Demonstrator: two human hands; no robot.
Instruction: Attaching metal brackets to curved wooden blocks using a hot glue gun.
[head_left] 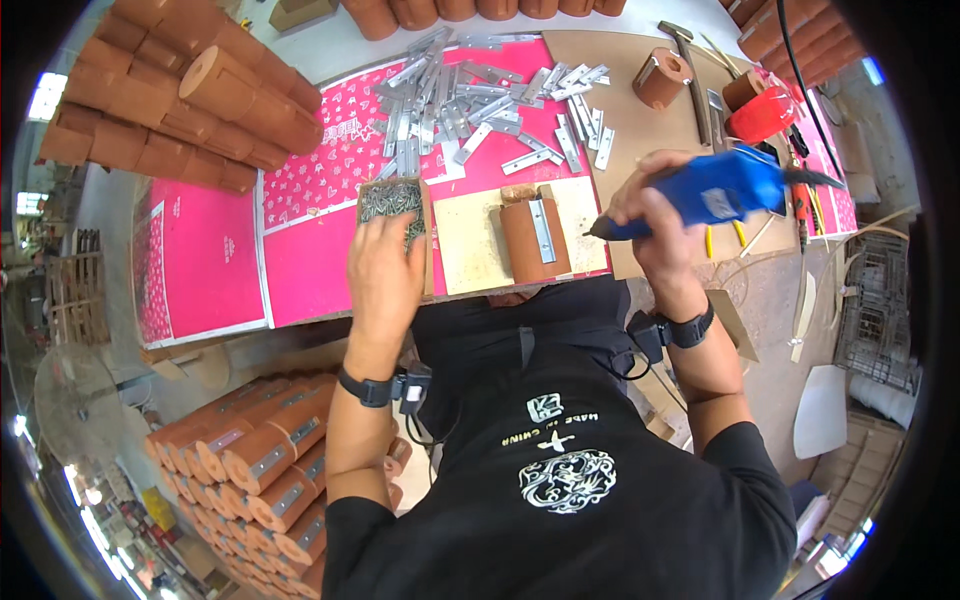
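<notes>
Brown cylinder (519, 243) is on the pale board (468, 265), near edge of the table (310, 265), straight in front of the person. Lying on its side. Metal plate (541, 231) sits on its upper face, right of the crown. Can't tell at this size whether any screws are seated in it.

Right hand (655, 205) clamped around the blue power driver (715, 190); bit points left at the cylinder, tip near it but apart. Left hand (385, 265) dips into the screw box (429, 235), fingers a bit apart and curled; can't tell if one's pinched.

Risks, my read:
- Neither hand on the cylinder. Off-centre push from the driver could roll or twist it, since the plate isn't at the very top.
- If the plate is loose, it could skew off line under the bit.
- Bit lies low and sideways. Bringing it in at that angle could slip it off a screw head and scratch the plate or gouge the brown surface.
- Box is close to the edge; a hard rummage could nudge it over and spill screws.
- Hanging black cable (797, 75) passes near the driver; might snag.

Orientation: long axis runs away from the person, far end leaning slightly left. Near end faces the person. Plate's length runs along the same axis.
</notes>
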